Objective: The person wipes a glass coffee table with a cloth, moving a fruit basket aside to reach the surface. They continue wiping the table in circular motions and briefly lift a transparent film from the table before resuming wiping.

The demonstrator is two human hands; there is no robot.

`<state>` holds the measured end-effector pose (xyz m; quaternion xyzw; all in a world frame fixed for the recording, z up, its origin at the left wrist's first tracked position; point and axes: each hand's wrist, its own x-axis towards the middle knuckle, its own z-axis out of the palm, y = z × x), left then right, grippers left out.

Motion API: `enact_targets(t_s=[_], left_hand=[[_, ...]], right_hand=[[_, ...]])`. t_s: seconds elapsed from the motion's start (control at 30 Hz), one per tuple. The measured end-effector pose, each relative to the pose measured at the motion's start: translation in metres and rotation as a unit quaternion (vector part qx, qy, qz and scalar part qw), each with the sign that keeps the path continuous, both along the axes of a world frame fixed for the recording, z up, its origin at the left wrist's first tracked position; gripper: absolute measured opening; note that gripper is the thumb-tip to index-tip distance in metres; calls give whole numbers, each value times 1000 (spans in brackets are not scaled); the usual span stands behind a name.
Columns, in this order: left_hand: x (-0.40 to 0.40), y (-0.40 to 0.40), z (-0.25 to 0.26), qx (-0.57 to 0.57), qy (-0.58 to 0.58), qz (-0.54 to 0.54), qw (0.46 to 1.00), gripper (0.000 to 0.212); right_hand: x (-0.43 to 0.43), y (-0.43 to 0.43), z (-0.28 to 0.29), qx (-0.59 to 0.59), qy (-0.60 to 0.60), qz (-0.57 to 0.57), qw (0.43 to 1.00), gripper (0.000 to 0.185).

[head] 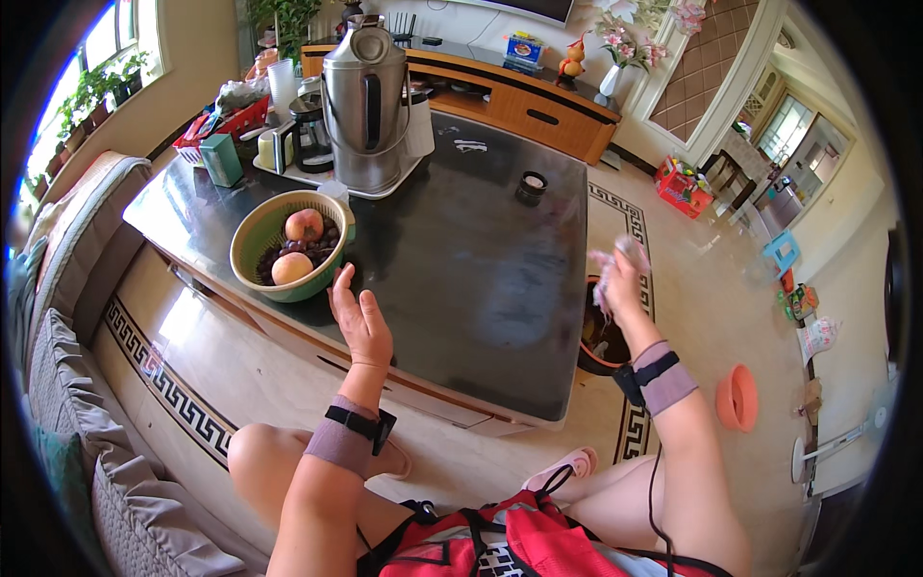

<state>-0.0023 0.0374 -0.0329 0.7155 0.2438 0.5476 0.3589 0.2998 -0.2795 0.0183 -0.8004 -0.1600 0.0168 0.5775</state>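
My left hand (363,321), with its fingers apart and nothing in it, is just right of a green and beige plastic basket (317,286). The basket holds grapes (311,249) and two peach-like fruits (292,269). Beyond the right edge of the dark-topped coffee table (461,288), my right hand (621,285) grips a crumpled pink and white cloth (600,288). Below that hand a dark bin (611,350) with some waste inside stands on the floor. A small round black container (532,187) rests near the table's far right corner.
A tray (389,189) at the table's back left bears a large steel jug (365,108) and a glass coffee pot (311,130). Left of it are a teal box (221,160) and a red basket (252,115). An orange basin (737,398) is on the floor at right.
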Motion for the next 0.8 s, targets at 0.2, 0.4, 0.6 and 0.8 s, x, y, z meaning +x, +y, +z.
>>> enact_targets(t_s=[0.2,0.4,0.6,0.8], left_hand=[[2,-3,-3,-29,-89,-13,996,63],[9,-8,-6,-58,-134,-48,988,66],[5,-3,-8,-38,-72,-27,996,61],[-2,0,-6,-19,-58,-23,998,51]], right_hand=[[-154,155,30,-215,-256,301,893,47],[-208,241,9,-328,-258,503,757,58],[-144,254,-8,-263,-417,403,771,53],[-5,144,-11,-379,-390,195,816,61]])
